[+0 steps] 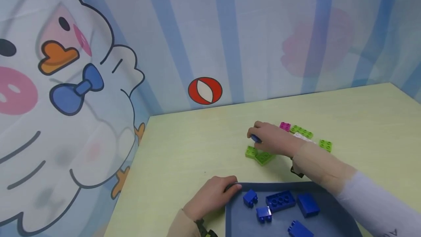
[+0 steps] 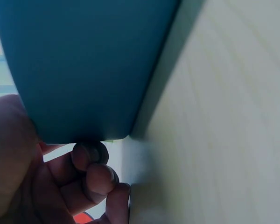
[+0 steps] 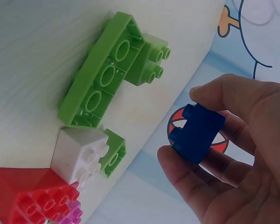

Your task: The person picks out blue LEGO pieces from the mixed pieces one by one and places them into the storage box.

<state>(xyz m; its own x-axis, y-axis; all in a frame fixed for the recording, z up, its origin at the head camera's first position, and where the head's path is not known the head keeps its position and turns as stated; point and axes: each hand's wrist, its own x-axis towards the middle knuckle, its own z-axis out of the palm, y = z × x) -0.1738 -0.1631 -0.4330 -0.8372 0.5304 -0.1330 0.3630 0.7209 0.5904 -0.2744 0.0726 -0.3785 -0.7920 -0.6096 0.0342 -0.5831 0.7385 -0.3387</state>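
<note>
My right hand [image 1: 276,140] pinches a small blue toy brick [image 3: 196,133] between thumb and fingers, above the table. In the right wrist view its studs point left. Under and beside that hand lie green bricks [image 1: 264,157], one of them on its side with its hollow underside showing. My left hand [image 1: 215,195] grips the far left corner of a dark blue-grey tray [image 1: 273,186]. The left wrist view shows its fingers [image 2: 101,178] curled at the outside of the tray wall. Several blue bricks [image 1: 280,200] lie scattered in the tray.
Behind the right hand are a pink brick [image 1: 285,126], more green bricks [image 1: 301,131] and a white brick [image 3: 79,154]. A red brick [image 3: 32,196] shows in the right wrist view. A printed cloth [image 1: 204,39] hangs along the back edge of the pale wooden table [image 1: 171,149].
</note>
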